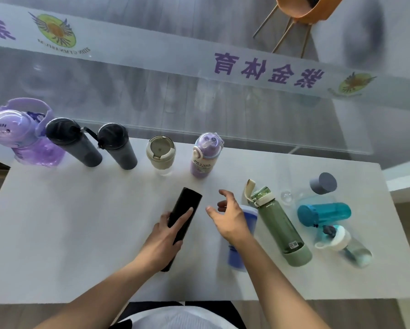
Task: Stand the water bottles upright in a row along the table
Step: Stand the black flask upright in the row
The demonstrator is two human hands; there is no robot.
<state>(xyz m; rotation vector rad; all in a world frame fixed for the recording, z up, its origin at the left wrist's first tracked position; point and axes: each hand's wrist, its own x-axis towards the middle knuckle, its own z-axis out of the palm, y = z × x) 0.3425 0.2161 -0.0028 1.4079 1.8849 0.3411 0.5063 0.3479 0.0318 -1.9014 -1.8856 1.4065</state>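
Several bottles stand upright along the far edge of the white table [56, 233]: a big purple jug [26, 141], two dark grey tumblers [74, 143] [117, 147], a beige cup [160, 154] and a small purple bottle [205, 155]. My left hand [168, 236] is shut on a black cylindrical bottle [187, 207] that lies tilted near the table's middle. My right hand [227, 214] hovers open beside it, above a blue bottle [240, 252] lying flat. A green bottle [280, 224], a teal bottle [324, 213] and a clear white-lidded bottle [346, 245] lie on their sides at the right.
A grey cap [324, 184] and a small clear ball-like piece [286, 195] rest near the right back of the table. A glass partition with purple lettering [268, 70] rises behind the table. An orange chair [301, 8] stands beyond it.
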